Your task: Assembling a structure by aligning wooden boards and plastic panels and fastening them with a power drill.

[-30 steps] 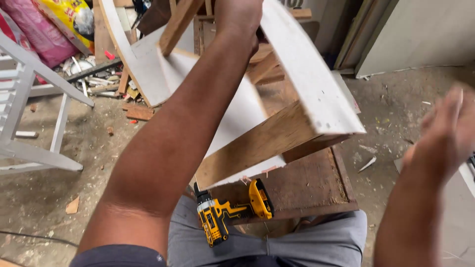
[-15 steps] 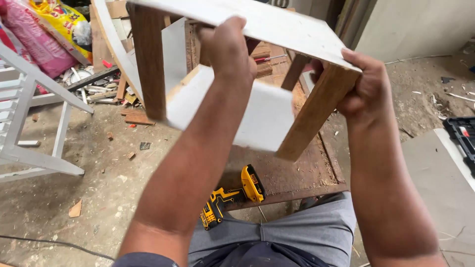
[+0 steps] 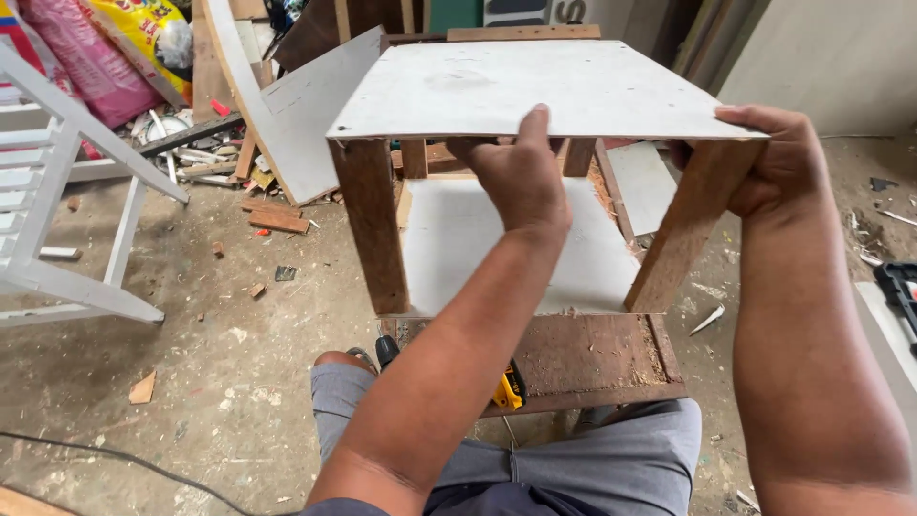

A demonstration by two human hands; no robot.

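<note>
Stool frame point(image 3: 535, 91) gripped w/ both hands, drill point(image 3: 506, 387) mostly hidden behind forearm.

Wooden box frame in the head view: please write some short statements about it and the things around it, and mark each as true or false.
1. Both hands hold the wooden box frame. True: the left hand grips the front edge of its white top panel and the right hand grips the right corner.
2. The frame's legs are painted white. False: the legs are bare brown wood.
3. A yellow power drill lies on the low wooden bench. True.
4. A white chair stands at the right. False: it stands at the left.
</note>
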